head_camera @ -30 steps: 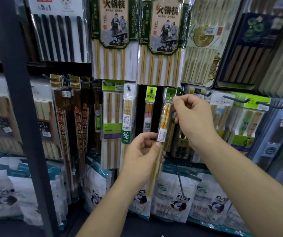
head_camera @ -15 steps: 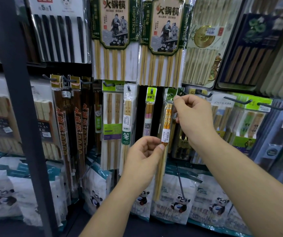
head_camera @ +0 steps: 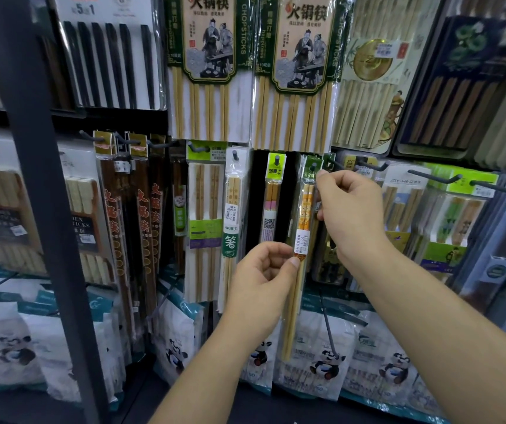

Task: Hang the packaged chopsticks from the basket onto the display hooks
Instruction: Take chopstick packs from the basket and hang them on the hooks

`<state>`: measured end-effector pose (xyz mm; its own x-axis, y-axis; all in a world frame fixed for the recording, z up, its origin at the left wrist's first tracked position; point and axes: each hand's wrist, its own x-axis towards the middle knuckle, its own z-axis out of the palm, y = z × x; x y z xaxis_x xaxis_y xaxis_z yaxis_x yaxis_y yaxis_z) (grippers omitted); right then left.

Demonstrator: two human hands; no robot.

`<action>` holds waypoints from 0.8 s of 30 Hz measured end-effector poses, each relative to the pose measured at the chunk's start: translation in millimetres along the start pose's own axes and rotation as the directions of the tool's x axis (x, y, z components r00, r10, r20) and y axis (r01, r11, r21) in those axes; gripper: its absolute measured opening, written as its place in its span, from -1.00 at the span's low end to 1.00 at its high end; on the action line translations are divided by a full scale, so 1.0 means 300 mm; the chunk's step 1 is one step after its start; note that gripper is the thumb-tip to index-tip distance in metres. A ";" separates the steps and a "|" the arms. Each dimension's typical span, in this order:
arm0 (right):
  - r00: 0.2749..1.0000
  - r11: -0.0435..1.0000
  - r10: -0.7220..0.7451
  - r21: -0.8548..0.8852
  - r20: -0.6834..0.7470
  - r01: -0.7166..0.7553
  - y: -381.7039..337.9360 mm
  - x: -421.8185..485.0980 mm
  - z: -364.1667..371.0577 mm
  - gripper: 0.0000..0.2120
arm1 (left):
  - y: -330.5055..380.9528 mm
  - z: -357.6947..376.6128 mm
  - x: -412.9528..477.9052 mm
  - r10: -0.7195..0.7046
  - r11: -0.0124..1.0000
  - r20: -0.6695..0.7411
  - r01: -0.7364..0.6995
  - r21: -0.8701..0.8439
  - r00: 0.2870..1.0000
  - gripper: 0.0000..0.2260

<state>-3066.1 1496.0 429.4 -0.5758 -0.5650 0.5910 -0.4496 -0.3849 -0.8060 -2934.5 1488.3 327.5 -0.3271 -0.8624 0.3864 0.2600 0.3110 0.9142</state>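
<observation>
A slim pack of orange-patterned bamboo chopsticks (head_camera: pixel 302 228) with a green header hangs upright in front of the display wall. My right hand (head_camera: pixel 348 212) pinches its top by the header, right at a dark display hook (head_camera: pixel 334 163). My left hand (head_camera: pixel 264 280) pinches the pack's middle, thumb on the white price label. Whether the header hole sits on the hook is hidden by my fingers. The basket is out of view.
Neighbouring packs hang on hooks: a pink-banded pair (head_camera: pixel 273 197) just left, a pale pack (head_camera: pixel 233 209) further left, green-header packs (head_camera: pixel 447 221) right. Large chopstick sets (head_camera: pixel 300 71) fill the row above, panda bags (head_camera: pixel 325 362) the row below. A dark upright post (head_camera: pixel 40 209) stands left.
The pack has swung from tilted to nearly upright and risen slightly. My left hand moved up and right with it; my right hand stays at the header by the hook.
</observation>
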 end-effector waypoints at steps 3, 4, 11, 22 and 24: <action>1.000 1.000 0.002 -0.002 0.014 -0.002 0.020 -0.008 -0.010 -0.67 | -0.008 -0.007 -0.010 0.022 0.989 0.018 -0.024 0.145 1.000 -0.86; 1.000 1.000 0.002 -0.010 0.024 -0.001 0.029 -0.014 -0.018 -0.69 | -0.009 -0.011 -0.013 0.057 0.965 0.026 -0.062 0.253 0.998 -0.87; 0.995 0.992 0.058 -0.116 0.085 -0.048 0.129 -0.072 -0.084 -0.88 | 0.035 0.006 0.031 0.152 0.897 0.087 -0.175 0.407 0.984 -0.56; 0.864 0.905 0.254 0.209 0.434 -0.371 0.269 -0.129 0.041 -0.40 | 0.020 0.144 0.168 -0.155 0.988 0.102 0.157 -0.013 0.983 -0.41; 0.857 0.869 0.261 0.279 0.444 -0.409 0.281 -0.134 0.065 -0.48 | -0.001 0.150 0.163 -0.174 0.982 0.110 0.181 -0.056 0.979 -0.41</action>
<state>-3067.5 1472.0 337.1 -0.3078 -0.9087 0.2819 0.0355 -0.3070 -0.9510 -2991.3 1464.0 351.6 -0.4657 -0.8538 0.2328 0.2467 0.1274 0.9607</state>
